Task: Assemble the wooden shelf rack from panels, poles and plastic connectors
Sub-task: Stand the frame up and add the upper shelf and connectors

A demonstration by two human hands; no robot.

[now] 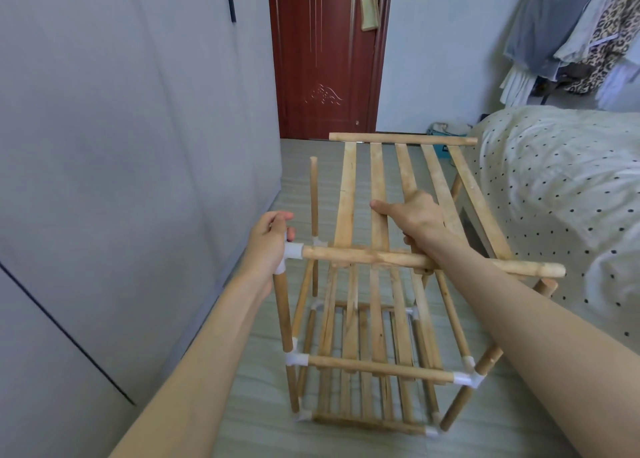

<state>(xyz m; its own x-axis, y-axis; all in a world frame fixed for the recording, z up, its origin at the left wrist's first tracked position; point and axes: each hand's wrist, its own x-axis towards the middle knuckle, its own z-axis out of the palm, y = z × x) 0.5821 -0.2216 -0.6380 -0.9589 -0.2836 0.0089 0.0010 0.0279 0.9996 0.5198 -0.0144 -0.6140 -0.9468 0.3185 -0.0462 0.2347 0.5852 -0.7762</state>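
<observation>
A partly built wooden shelf rack [363, 367] stands on the floor, with two lower slatted shelves joined to upright poles by white plastic connectors. A third slatted panel [381, 194] lies tilted on top. My left hand [268, 246] grips the white connector [292, 251] at the panel's near left corner, on top of an upright pole [282, 312]. My right hand [412, 217] grips the middle slats of the top panel, thumb pointing left. A bare pole [314, 198] rises at the far left. The panel's near right rod end [550, 270] sits beside a bare pole top [547, 286].
A grey wardrobe [121, 146] runs along the left. A bed with a dotted cover [561, 187] is close on the right. A dark red door [325, 56] is straight ahead. Clothes [581, 32] hang at the top right. The floor is grey.
</observation>
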